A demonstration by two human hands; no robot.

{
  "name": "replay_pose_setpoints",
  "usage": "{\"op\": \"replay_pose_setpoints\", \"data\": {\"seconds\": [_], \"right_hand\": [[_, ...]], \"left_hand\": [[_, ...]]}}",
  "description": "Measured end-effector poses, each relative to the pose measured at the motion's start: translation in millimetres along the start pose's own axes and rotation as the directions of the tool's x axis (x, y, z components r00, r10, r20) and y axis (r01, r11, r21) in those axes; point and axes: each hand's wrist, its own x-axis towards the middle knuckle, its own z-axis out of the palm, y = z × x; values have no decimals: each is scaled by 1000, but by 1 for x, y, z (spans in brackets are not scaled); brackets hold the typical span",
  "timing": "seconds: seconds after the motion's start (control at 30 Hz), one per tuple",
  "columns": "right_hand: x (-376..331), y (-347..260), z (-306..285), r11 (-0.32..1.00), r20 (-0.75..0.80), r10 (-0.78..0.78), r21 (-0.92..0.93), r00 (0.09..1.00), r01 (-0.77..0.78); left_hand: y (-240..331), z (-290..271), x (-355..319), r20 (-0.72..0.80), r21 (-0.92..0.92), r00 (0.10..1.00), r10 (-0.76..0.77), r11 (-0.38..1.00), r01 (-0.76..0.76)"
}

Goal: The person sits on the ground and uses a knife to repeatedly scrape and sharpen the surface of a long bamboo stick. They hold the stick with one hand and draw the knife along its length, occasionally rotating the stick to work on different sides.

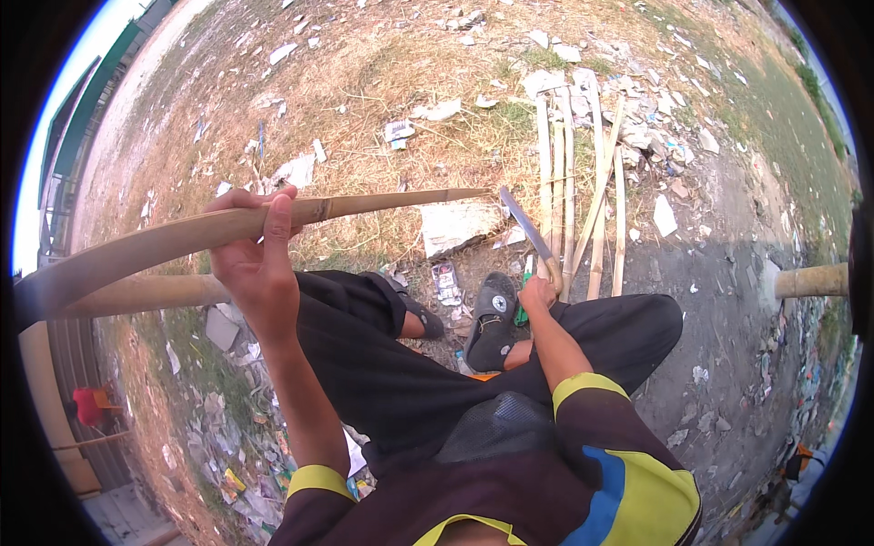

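A long split bamboo strip point(391, 199) runs from the left edge of view toward the middle, narrowing to a thin far end. My left hand point(257, 241) is closed around it, with the thumb over its near side. In my closed right hand point(537, 295) is a machete point(528, 224) with a slightly curved blade pointing up and away. The blade's tip lies close to the strip's thin end; whether they touch I cannot tell. Beyond my right hand, several bamboo strips point(569, 182) lie side by side on the ground, one crossing the others.
A pale rough block point(460, 227) lies ahead of my feet, with a small packet point(446, 284) nearer. A thick bamboo pole point(155, 295) passes beneath the strip at left; another pole end point(810, 281) shows at right. Rubble point(651, 136) and litter cover the dry grass.
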Motion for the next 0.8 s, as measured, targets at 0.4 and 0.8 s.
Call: {"op": "replay_pose_setpoints", "data": {"seconds": [0.4, 0.8], "right_hand": [[6, -2, -88, 921, 432, -323, 347, 842, 175], [-107, -16, -245, 230, -4, -628, 954, 778, 191]], "left_hand": [[-4, -9, -3, -20, 6, 1000, -9, 1000, 10], [-3, -5, -9, -10, -126, 1000, -22, 992, 21]]}}
